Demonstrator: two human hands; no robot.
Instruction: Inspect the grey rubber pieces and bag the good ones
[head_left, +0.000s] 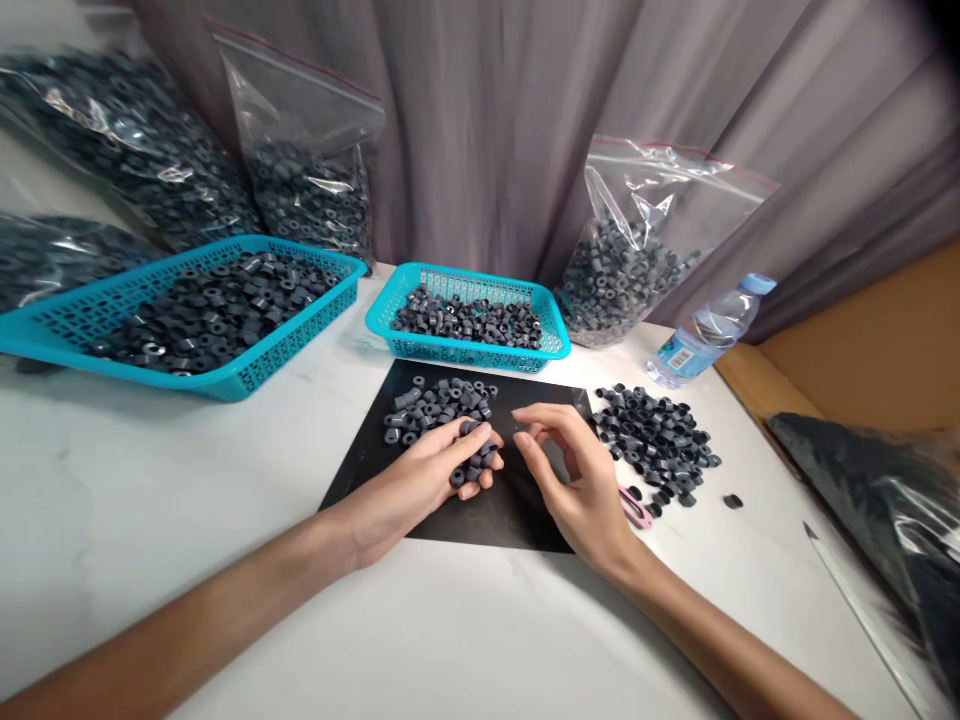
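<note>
Over a black mat (517, 515), my left hand (435, 460) is closed around several small dark grey cylindrical caps (476, 462), its thumb resting on top of them. My right hand (574, 470) is a short way to the right, thumb and forefinger apart, with nothing visible between them. Behind my left hand lies a pile of grey ring-like pieces (442, 400) with holes, on the mat. To the right of my right hand, a heap of dark caps (656, 435) is spread on the white table. A pink-handled tool (636, 508) lies partly hidden beside my right hand.
Two blue baskets (240, 385) (472, 355) of grey pieces stand at the back. Clear zip bags (307, 190) (630, 260) of pieces lean against the curtain (480, 120). A water bottle (709, 330) stands at right, near a cardboard box (870, 330) and a dark plastic bag (877, 510).
</note>
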